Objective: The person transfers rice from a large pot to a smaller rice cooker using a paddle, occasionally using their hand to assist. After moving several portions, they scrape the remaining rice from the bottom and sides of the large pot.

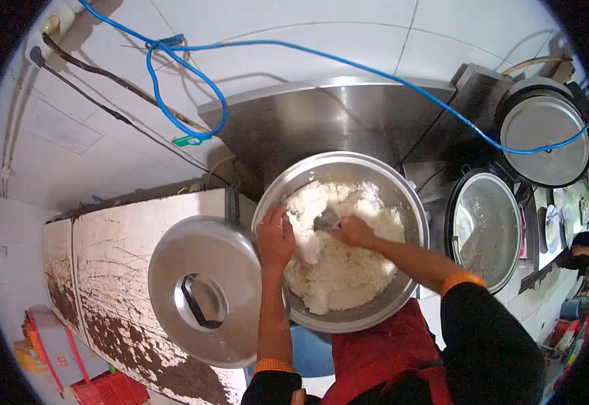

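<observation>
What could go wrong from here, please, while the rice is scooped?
What the pot stands on is hidden; only the left hand on its rim steadies it, so digging with the scoop in the right hand might tip it. The lid lies at the counter edge and could slide off.

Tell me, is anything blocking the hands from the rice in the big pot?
No, nothing visible. The right hand is down in the rice, holding a metal scoop, and the left hand rests at the rim of the pot. The lid lies aside on the counter.
</observation>
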{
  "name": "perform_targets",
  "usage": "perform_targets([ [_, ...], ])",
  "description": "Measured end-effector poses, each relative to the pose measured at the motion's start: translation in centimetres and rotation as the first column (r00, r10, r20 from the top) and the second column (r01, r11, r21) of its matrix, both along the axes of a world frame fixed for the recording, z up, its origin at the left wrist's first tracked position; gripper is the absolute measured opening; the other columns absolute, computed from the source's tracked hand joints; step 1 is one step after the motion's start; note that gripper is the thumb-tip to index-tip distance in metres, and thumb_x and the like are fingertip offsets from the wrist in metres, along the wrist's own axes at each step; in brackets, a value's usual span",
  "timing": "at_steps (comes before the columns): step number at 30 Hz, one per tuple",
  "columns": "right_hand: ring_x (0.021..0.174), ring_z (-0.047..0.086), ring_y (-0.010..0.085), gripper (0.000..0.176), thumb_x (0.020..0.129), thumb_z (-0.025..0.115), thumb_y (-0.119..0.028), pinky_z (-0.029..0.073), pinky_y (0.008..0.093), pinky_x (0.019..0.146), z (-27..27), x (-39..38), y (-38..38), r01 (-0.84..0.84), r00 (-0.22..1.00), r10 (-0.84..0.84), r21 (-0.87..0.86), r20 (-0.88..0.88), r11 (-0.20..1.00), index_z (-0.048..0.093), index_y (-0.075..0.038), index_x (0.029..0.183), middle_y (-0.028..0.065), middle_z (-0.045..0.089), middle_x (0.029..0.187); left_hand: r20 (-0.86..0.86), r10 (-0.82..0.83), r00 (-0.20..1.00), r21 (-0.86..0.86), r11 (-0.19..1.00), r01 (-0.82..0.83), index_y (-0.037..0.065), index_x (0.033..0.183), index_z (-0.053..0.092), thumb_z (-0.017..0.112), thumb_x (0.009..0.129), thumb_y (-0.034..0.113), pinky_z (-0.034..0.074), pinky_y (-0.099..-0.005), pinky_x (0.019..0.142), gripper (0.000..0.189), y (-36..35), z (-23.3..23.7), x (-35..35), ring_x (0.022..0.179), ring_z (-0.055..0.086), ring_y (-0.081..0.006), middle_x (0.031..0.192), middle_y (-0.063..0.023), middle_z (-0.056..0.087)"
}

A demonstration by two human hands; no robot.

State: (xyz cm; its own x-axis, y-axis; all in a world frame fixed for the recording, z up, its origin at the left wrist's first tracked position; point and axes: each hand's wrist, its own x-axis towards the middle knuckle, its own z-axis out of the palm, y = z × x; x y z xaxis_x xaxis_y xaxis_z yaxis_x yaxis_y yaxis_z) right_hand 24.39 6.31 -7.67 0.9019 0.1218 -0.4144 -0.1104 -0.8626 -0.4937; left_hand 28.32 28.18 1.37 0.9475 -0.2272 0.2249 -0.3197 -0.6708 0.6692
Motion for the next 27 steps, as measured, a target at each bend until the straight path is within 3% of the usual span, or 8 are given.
perform_targets([
  [5, 0.075, 0.06, 0.0343, 0.045, 0.088, 0.052, -0.039, 0.047, 0.0467, 0.068, -2.0, -1.7, 0.8, 0.129, 0.986, -0.129, 0.008, 0.104, 0.992, 0.055, 0.006, 0.086, 0.0217, 0.061, 0.078, 0.061, -0.116, 0.991, 0.183, 0.978, 0.103, 0.001, 0.119, 0.052, 0.045, 0.086, 0.016, 0.033, -0.0457, 0.092, 0.036, -1.3, -2.8, 2.7, 0.11, 0.051, -0.0303, 0.122, -0.0178, 0.052],
  [7, 0.069, 0.06, 0.0361, 0.041, 0.088, 0.053, -0.037, 0.047, 0.0473, 0.062, -2.3, -2.2, 0.8, 0.195, 0.962, -0.2, 0.047, 0.187, 0.98, 0.053, 0.005, 0.084, 0.0214, 0.06, 0.071, 0.059, -0.172, 0.983, 0.226, 0.962, 0.155, 0.002, 0.117, 0.053, 0.044, 0.087, 0.02, 0.033, -0.0444, 0.091, 0.036, -2.0, -3.8, 3.9, 0.109, 0.052, -0.0283, 0.123, -0.015, 0.053],
  [10, 0.062, 0.059, 0.0381, 0.038, 0.087, 0.055, -0.034, 0.046, 0.0465, 0.057, -1.4, -2.4, 0.1, 0.154, 0.94, -0.178, 0.102, 0.29, 0.983, 0.053, 0.004, 0.082, 0.0214, 0.057, 0.063, -0.077, -0.205, 0.976, 0.375, 0.901, 0.219, 0.004, 0.116, 0.055, 0.043, 0.087, 0.021, 0.033, -0.0428, 0.092, 0.036, -2.5, -3.7, 4.8, 0.107, 0.053, -0.027, 0.12, -0.0114, 0.055],
  [13, 0.057, 0.058, 0.0386, 0.035, 0.086, 0.057, -0.031, 0.046, 0.0456, 0.053, -0.9, -3.1, -0.4, 0.164, 0.896, -0.208, 0.144, 0.391, 0.976, 0.054, 0.004, 0.083, 0.0212, 0.056, 0.06, 0.037, -0.195, 0.98, 0.377, 0.911, 0.167, 0.004, 0.113, 0.057, 0.045, 0.087, 0.021, 0.032, -0.0414, 0.092, 0.034, -2.5, -2.7, 4.0, 0.104, 0.055, -0.0252, 0.117, -0.0093, 0.057],
  [17, 0.062, 0.06, 0.0388, 0.041, 0.087, 0.053, -0.038, 0.049, 0.0481, 0.058, 1.9, -3.9, -1.0, 0.142, 0.877, -0.185, 0.128, 0.444, 0.982, 0.053, 0.002, 0.09, 0.0229, 0.059, 0.066, 0.167, -0.158, 0.973, 0.245, 0.963, 0.115, 0.007, 0.106, 0.061, 0.051, 0.086, 0.023, 0.031, -0.0441, 0.094, 0.028, -3.1, 2.0, 1.7, 0.107, 0.054, -0.0246, 0.114, -0.0065, 0.059],
  [22, 0.061, 0.06, 0.039, 0.039, 0.088, 0.052, -0.037, 0.049, 0.0469, 0.056, 7.9, -6.8, -0.7, 0.188, 0.926, -0.251, 0.231, 0.283, 0.955, 0.053, 0.002, 0.09, 0.0224, 0.06, 0.067, 0.247, -0.127, 0.961, 0.184, 0.979, 0.082, 0.006, 0.102, 0.063, 0.056, 0.081, 0.018, 0.033, -0.0411, 0.093, 0.025, -3.7, 7.9, -1.4, 0.105, 0.055, -0.023, 0.111, -0.0084, 0.06],
  [24, 0.061, 0.06, 0.0396, 0.041, 0.088, 0.052, -0.037, 0.048, 0.0474, 0.055, 10.6, -8.3, -0.9, 0.21, 0.908, -0.286, 0.259, 0.306, 0.943, 0.053, 0.003, 0.09, 0.0227, 0.059, 0.066, 0.425, -0.193, 0.885, 0.261, 0.962, 0.084, 0.007, 0.102, 0.062, 0.057, 0.081, 0.018, 0.033, -0.0411, 0.093, 0.024, -3.5, 7.5, -2.3, 0.107, 0.054, -0.0234, 0.112, -0.0092, 0.06],
  [27, 0.059, 0.059, 0.0419, 0.042, 0.089, 0.051, -0.038, 0.047, 0.0488, 0.052, 13.2, -10.6, -1.6, 0.228, 0.892, -0.341, 0.355, 0.296, 0.907, 0.052, 0.004, 0.089, 0.0237, 0.058, 0.065, 0.451, -0.212, 0.867, 0.286, 0.954, 0.084, 0.006, 0.102, 0.063, 0.056, 0.083, 0.019, 0.032, -0.0417, 0.094, 0.024, -5.4, 11.2, -4.9, 0.109, 0.053, -0.0249, 0.111, -0.0096, 0.06],
])
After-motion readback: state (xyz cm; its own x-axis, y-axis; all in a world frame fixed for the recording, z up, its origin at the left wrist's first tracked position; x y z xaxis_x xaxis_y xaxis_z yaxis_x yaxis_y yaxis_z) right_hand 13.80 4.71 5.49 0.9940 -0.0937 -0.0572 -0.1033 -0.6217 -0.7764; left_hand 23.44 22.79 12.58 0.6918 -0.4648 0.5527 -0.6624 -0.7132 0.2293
